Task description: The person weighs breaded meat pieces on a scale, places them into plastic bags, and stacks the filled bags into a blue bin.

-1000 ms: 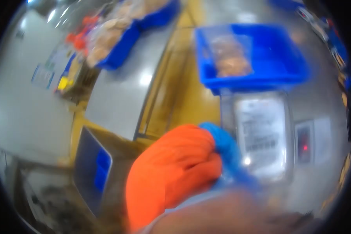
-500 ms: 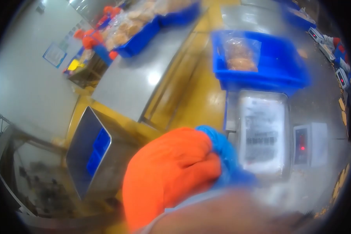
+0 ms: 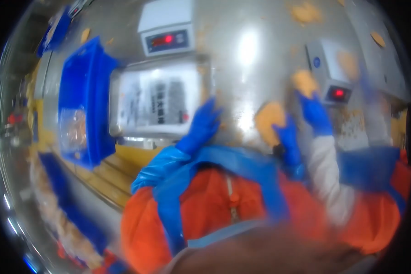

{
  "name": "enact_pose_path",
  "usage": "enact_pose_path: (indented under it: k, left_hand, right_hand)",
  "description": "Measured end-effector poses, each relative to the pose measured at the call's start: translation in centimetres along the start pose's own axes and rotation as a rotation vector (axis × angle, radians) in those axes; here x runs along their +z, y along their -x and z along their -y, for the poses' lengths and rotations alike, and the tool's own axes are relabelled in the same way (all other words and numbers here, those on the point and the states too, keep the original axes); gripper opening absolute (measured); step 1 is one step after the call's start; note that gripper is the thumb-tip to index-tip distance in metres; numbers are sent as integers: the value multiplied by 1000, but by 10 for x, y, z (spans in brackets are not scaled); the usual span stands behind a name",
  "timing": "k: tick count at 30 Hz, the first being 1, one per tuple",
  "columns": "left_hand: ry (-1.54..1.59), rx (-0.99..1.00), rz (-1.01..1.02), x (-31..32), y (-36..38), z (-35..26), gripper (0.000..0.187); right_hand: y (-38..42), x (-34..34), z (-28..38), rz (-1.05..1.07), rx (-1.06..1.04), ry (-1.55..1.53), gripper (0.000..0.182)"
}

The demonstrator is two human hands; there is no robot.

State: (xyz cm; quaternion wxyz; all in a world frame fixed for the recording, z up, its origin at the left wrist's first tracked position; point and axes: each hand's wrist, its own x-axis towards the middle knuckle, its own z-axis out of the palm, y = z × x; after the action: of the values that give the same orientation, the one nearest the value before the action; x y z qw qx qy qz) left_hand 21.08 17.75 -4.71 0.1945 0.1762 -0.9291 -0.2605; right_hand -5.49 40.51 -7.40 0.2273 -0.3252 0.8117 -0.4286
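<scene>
My left hand (image 3: 203, 124), in a blue glove, is at the near right corner of a metal tray (image 3: 114, 109), its fingers spread. It overlaps the tray edge; whether it touches is blurred. In the tray lies a white sheet or bag with black print (image 3: 146, 98). My right hand (image 3: 288, 139), also blue-gloved, has its thumb and fingers at the edge of a flat tan breaded patty (image 3: 267, 119) above the steel table. It seems to grip the patty, though motion smears the fingers.
A co-worker's gloved hand (image 3: 314, 112) is close on my right, at another patty (image 3: 305, 83) beside a scale (image 3: 326, 68). Behind the tray stands another scale (image 3: 166, 27). A blue crate (image 3: 89, 98) with a clear bag of patties (image 3: 73, 130) stands left. Crumbs litter the table (image 3: 237, 82).
My view has swung right, from the aisle and side tables to the worktable. Both my hands, the patties and the co-worker's arm are now visible.
</scene>
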Motion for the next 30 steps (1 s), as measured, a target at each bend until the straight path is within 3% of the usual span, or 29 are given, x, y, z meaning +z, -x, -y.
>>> enact_pose_path:
  k: [2,4,5,6,10,12,14,16,17,18,20,21,22,24,25,26,28,29,30]
  left_hand:
    - [-71,-148,80,-5,0,-2,46]
    - [-132,-260,128,-2,-1,-7,47]
    - [-152,-292,145,-3,-2,-8,47]
    - [-115,-192,84,-7,-2,-8,48]
    - [-220,47,-59,5,-27,4,60]
    - [-42,94,29,5,-75,10,70]
    - [129,155,103,11,-103,12,80]
    - [-377,-13,515,22,-125,17,97]
    - [-334,-37,585,28,-135,14,102]
    - [-334,-18,582,37,-136,13,102]
    - [-350,204,495,37,-132,-3,104]
    - [-391,187,674,18,-135,-22,98]
    - [-395,194,682,5,-133,-39,98]
    - [-380,160,631,-3,-128,-52,87]
    - [-373,148,614,-3,-127,-52,83]
    - [-296,145,555,9,-126,-42,73]
    - [-221,126,508,13,-131,-26,64]
    - [-56,-90,501,2,-144,-24,58]
    - [108,-305,482,-7,-157,-16,52]
  right_hand:
    - [5,-27,3,-134,-56,0,54]
    - [19,-39,8,-248,48,106,52]
    - [23,-35,26,-200,19,198,50]
    - [27,-32,44,-156,-15,289,48]
    - [27,-23,88,-282,-86,38,44]
    - [3,-25,98,-179,279,-496,47]
    - [-9,-31,93,-137,278,-606,47]
    - [-22,-30,84,-127,160,-349,48]
    - [-19,-30,91,-174,84,-131,47]
    - [-22,-27,84,-192,84,-128,47]
    - [-28,-8,61,-94,-184,528,51]
    - [-22,-1,54,-135,-314,314,56]
    - [-21,4,48,-142,-306,307,56]
    - [-19,6,44,-199,-383,601,56]
    - [-21,4,43,-255,-387,370,54]
    - [-22,-1,46,-246,-379,365,54]
    - [-24,-11,58,-250,38,-36,48]
    - [-27,-19,64,-208,144,17,45]
    - [-35,-9,19,-204,155,72,45]
